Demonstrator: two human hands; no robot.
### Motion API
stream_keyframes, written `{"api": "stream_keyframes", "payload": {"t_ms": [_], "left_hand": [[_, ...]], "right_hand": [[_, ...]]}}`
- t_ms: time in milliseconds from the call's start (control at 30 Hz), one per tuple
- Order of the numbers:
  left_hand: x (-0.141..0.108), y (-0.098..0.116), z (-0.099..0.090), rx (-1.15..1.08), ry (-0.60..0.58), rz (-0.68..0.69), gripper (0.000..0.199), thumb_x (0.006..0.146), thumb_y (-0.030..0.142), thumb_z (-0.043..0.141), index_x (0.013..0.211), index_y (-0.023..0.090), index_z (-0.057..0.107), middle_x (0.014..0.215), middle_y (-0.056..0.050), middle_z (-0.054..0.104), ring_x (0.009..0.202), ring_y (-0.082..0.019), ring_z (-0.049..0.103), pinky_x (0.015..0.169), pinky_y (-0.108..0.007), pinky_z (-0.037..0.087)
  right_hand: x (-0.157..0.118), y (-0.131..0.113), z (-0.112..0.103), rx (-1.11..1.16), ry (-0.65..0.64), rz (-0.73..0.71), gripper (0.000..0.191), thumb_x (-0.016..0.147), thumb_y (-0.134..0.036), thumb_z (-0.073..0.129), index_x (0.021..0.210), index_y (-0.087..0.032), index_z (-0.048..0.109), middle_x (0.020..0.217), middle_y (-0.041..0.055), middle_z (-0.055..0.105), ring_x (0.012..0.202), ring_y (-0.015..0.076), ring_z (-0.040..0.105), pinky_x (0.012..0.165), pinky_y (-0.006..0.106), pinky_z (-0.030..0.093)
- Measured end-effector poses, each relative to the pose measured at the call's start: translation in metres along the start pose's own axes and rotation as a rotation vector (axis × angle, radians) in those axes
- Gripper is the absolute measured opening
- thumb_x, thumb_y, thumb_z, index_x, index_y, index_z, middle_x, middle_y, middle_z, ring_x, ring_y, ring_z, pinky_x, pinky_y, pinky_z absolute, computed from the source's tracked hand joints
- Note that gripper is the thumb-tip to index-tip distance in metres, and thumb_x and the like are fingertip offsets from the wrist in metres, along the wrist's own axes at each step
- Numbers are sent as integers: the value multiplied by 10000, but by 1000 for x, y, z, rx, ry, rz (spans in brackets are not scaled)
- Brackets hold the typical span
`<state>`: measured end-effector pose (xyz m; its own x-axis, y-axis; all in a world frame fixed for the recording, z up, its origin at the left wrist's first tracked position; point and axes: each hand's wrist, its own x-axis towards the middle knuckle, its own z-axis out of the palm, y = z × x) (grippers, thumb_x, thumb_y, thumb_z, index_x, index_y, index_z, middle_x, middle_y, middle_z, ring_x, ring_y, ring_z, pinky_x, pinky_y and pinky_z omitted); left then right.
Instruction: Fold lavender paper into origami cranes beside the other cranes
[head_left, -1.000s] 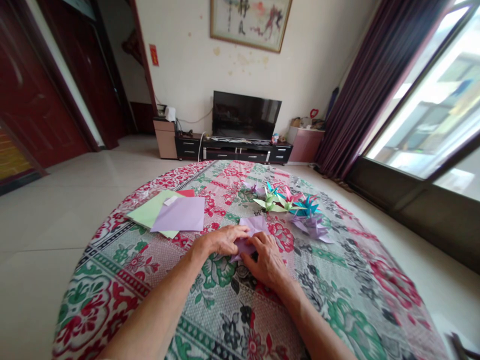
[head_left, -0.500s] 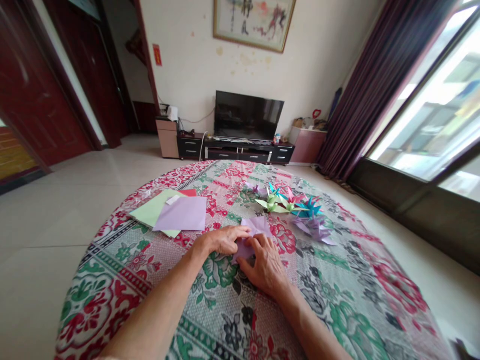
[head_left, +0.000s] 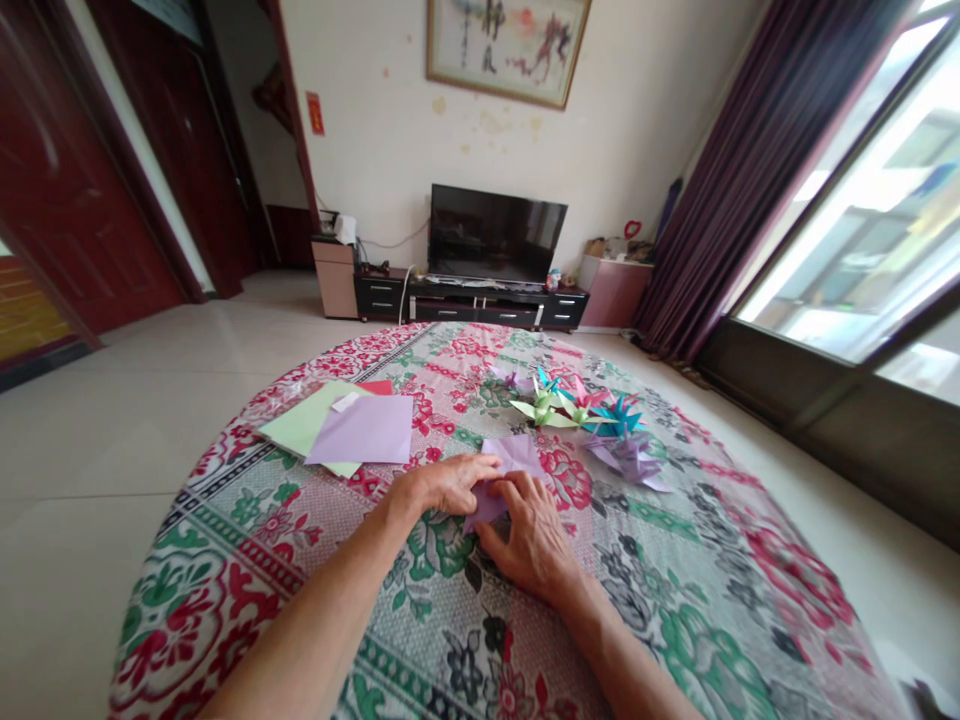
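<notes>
A small purple paper [head_left: 514,452] with creases lies on the flowered tablecloth [head_left: 442,640] in the middle. My left hand [head_left: 455,482] has its fingers closed together on the paper's left side. From the right, my right hand [head_left: 531,530] presses on the same paper with bent fingers, its thumb on the near edge. Both hands cover part of the sheet, so the fold between them is hidden. Folded paper cranes in green [head_left: 544,408], blue [head_left: 621,415], pink [head_left: 587,393] and purple [head_left: 634,458] stand to the right behind the hands.
Flat purple [head_left: 367,430] and green [head_left: 300,425] sheets lie at the left, with a red sheet [head_left: 379,387] and a small white piece [head_left: 345,402]. Beyond the round table are a television [head_left: 496,235] and a low black cabinet [head_left: 480,305].
Both hands stay on the purple paper with only very slight shifts of the fingers. The papers and cranes keep their places.
</notes>
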<state>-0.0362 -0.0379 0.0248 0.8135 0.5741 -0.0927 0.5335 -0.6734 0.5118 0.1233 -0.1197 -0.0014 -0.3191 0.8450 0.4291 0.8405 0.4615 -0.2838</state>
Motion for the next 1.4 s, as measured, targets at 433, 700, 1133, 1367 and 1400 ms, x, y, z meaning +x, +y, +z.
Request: {"api": "stream_keyframes", "payload": {"t_ms": [433, 700, 1133, 1367, 1400], "left_hand": [[-1, -1, 0, -6, 2, -10, 688, 581, 53, 524, 1261, 137, 466, 1430, -104, 325, 1277, -261, 349, 1053, -336, 280], [-3, -9, 5, -58, 114, 13, 636, 568, 28, 461, 1176, 191, 560, 1368, -47, 434, 1197, -218, 453, 989, -293, 372], [1, 1, 25, 219, 480, -429, 205, 763, 244, 528, 939, 171, 603, 874, -74, 632, 867, -196, 590, 804, -294, 449], [3, 1, 30, 312, 609, -334, 238, 795, 159, 450, 980, 197, 595, 1004, -63, 599, 968, -185, 540, 877, -299, 430], [5, -2, 31, 326, 611, -269, 246, 799, 152, 441, 978, 194, 604, 1050, -66, 592, 1017, -190, 519, 916, -308, 413]], "right_hand": [[-3, -2, 4, -11, 26, -5, 336, 716, -388, 615, 995, -217, 541, 1044, 83, 500, 944, 247, 453, 824, 401, 375], [-1, -2, 3, -26, 3, 6, 210, 791, -326, 536, 969, -214, 542, 1026, 77, 506, 926, 233, 456, 801, 369, 370], [4, 5, 7, 24, 18, -16, 137, 808, -248, 521, 928, -193, 554, 993, 81, 520, 906, 211, 485, 809, 344, 383], [25, 30, 6, 211, -37, -217, 177, 770, -186, 558, 947, -189, 566, 999, 69, 550, 934, 187, 513, 857, 337, 402], [29, 33, 5, 231, -42, -239, 183, 763, -181, 564, 945, -192, 572, 999, 65, 559, 947, 187, 517, 865, 338, 403]]}}
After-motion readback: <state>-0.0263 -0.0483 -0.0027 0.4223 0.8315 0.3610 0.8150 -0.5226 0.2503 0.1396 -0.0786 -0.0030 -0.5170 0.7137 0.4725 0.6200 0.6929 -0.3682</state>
